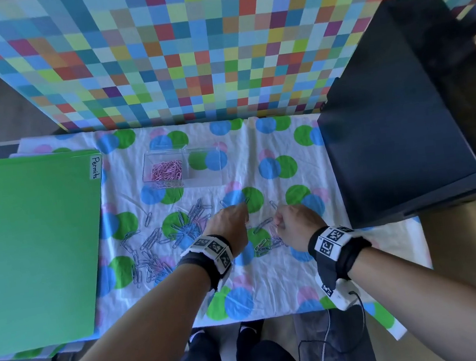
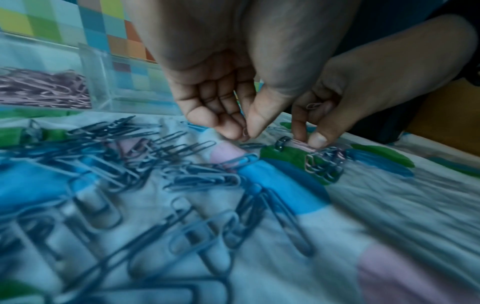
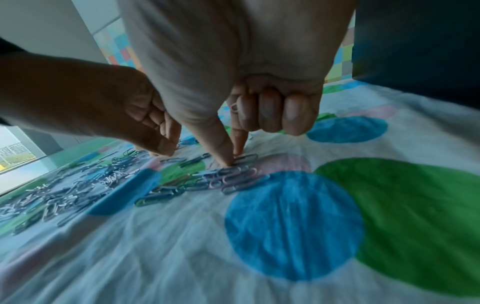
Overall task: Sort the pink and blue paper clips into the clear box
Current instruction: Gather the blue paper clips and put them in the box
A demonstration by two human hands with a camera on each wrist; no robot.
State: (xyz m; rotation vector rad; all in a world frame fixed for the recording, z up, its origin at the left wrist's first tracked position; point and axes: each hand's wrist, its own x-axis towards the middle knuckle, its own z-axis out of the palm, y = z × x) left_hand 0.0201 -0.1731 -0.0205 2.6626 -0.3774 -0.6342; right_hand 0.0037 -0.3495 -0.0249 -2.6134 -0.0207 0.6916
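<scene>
Both hands reach down over the cloth [image 1: 274, 281] on the desk. The left hand [image 1: 230, 220] pinches a pink clip [image 2: 245, 131] between thumb and forefinger, other fingers loosely curled. The right hand [image 1: 297, 224] pinches at clips [image 3: 239, 176] on the cloth with thumb and forefinger, a pink clip tucked under its curled fingers. Blue clips [image 1: 154, 246] lie scattered left; the box [image 1: 183, 167] behind holds pink ones in its left compartment.
</scene>
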